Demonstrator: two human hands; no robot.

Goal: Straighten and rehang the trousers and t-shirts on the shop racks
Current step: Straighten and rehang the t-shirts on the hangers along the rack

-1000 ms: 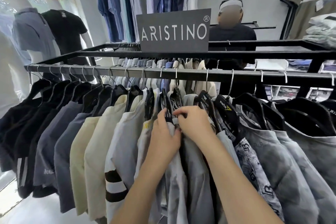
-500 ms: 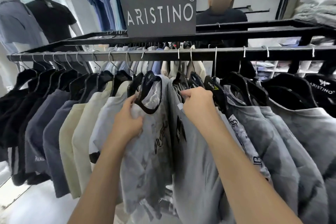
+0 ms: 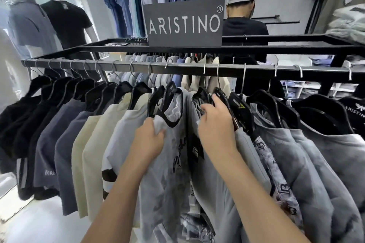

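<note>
A black rack rail [image 3: 177, 68] carries a row of t-shirts on black hangers. My left hand [image 3: 149, 140] grips the shoulder of a pale grey t-shirt with a black collar [image 3: 167, 173], turned so its front print shows. My right hand [image 3: 216, 126] holds the shoulder of the plain grey t-shirt [image 3: 215, 193] just to its right, fingers reaching up to its black hanger [image 3: 219, 94]. A black price tag [image 3: 196, 149] hangs in the gap between the two shirts.
Black, slate and cream t-shirts [image 3: 65, 140] hang to the left, mottled grey ones [image 3: 316, 160] to the right. A dark ARISTINO sign [image 3: 183, 22] stands on the rack top. A person in black [image 3: 245, 25] stands behind. Mannequins [image 3: 65, 21] stand at left.
My hands, together on the hangers a second ago, have spread apart. The left one pulled the black-collared shirt leftward and turned its front toward me, opening a gap.
</note>
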